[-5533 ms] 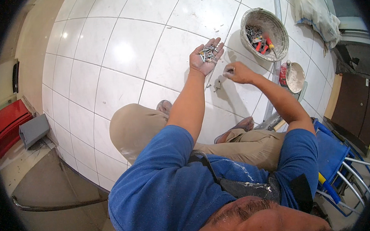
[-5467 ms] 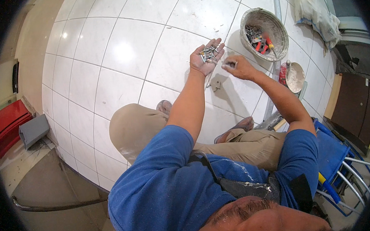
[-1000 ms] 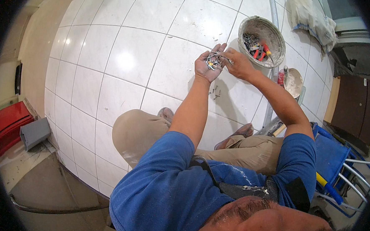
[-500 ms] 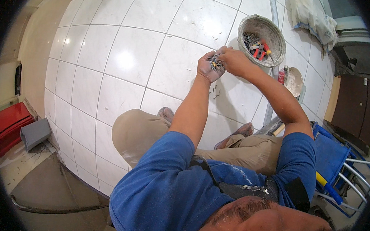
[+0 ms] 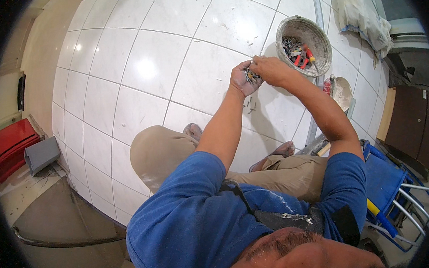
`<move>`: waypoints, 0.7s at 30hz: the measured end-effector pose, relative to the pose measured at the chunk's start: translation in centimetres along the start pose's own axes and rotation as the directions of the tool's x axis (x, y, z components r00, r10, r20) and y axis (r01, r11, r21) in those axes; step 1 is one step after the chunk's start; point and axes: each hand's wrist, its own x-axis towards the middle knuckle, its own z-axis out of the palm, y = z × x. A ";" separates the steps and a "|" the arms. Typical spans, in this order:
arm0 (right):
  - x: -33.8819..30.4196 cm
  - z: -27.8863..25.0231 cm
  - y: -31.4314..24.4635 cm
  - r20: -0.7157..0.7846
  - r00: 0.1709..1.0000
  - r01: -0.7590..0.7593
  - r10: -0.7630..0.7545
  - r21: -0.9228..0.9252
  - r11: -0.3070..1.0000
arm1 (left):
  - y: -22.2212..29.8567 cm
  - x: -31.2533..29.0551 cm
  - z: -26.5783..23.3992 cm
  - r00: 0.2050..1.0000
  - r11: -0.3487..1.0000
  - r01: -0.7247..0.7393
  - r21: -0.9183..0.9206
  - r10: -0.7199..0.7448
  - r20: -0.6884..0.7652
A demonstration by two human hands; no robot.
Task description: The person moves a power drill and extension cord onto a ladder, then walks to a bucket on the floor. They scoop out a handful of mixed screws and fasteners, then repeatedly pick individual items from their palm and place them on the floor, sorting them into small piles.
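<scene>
My left hand [image 5: 241, 80] is cupped, palm up, above the tiled floor and holds a heap of small grey screws [image 5: 250, 76] with a few yellowish pieces among them. My right hand [image 5: 272, 71] reaches over the heap from the right, its fingers bent and pressed together at the edge of it. What those fingertips pinch is too small to make out. Below the hands, several loose screws [image 5: 250, 106] lie on the tiles. Just right of my right hand stands a plaster-stained bucket [image 5: 323, 50], with more screws and red-and-yellow-handled pliers [image 5: 303, 57] inside.
A bowl of whitish plaster [image 5: 342, 94] stands beside a metal bar [image 5: 313, 129] on the floor. At the right are a blue folding chair [image 5: 384, 178] and a whitish sack [image 5: 359, 17]. A red box [image 5: 14, 147] and a grey channel piece [image 5: 42, 156] sit at the left.
The right hand's fingers have shifted slightly over the heap of screws. The left hand keeps almost the same place, still cupped around them.
</scene>
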 end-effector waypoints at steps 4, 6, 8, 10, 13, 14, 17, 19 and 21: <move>-0.2 -0.2 0.1 -0.044 0.999 -0.007 0.007 -0.004 1.000 | 0.2 0.4 0.2 0.996 1.000 0.017 -0.020 -0.019 -0.085; -0.3 -0.4 0.0 -0.031 0.998 -0.058 0.057 -0.011 0.998 | 0.2 0.4 0.3 0.997 0.998 0.023 -0.054 -0.028 -0.078; -0.4 -0.7 -0.1 -0.015 0.995 -0.094 0.094 -0.013 0.995 | 0.2 0.4 0.4 1.000 0.999 0.022 -0.047 -0.023 -0.017; -0.7 -1.0 -0.1 -0.007 0.994 -0.105 0.105 -0.004 0.994 | 0.0 0.2 0.7 0.999 1.000 0.015 -0.027 -0.016 -0.040; -1.0 -1.4 0.0 -0.005 0.997 -0.083 0.083 0.003 0.997 | -0.4 0.1 1.4 0.991 1.000 -0.013 0.017 0.015 -0.133; -1.0 -1.4 0.0 0.009 0.994 -0.106 0.105 0.040 0.994 | -0.5 0.1 1.6 0.988 0.999 -0.023 0.027 0.027 -0.154; -1.0 -1.3 0.1 0.021 0.982 -0.190 0.190 0.193 0.963 | -0.6 0.1 1.7 0.996 0.992 0.042 -0.115 -0.033 0.079; -1.0 -1.1 0.1 0.007 0.968 -0.235 0.250 0.366 0.900 | -0.6 0.1 1.5 0.993 0.987 0.052 -0.152 -0.036 0.111; -1.0 -0.9 0.2 -0.027 0.966 -0.228 0.258 0.390 0.892 | -0.7 0.2 1.3 0.999 0.996 -0.008 -0.086 0.003 -0.053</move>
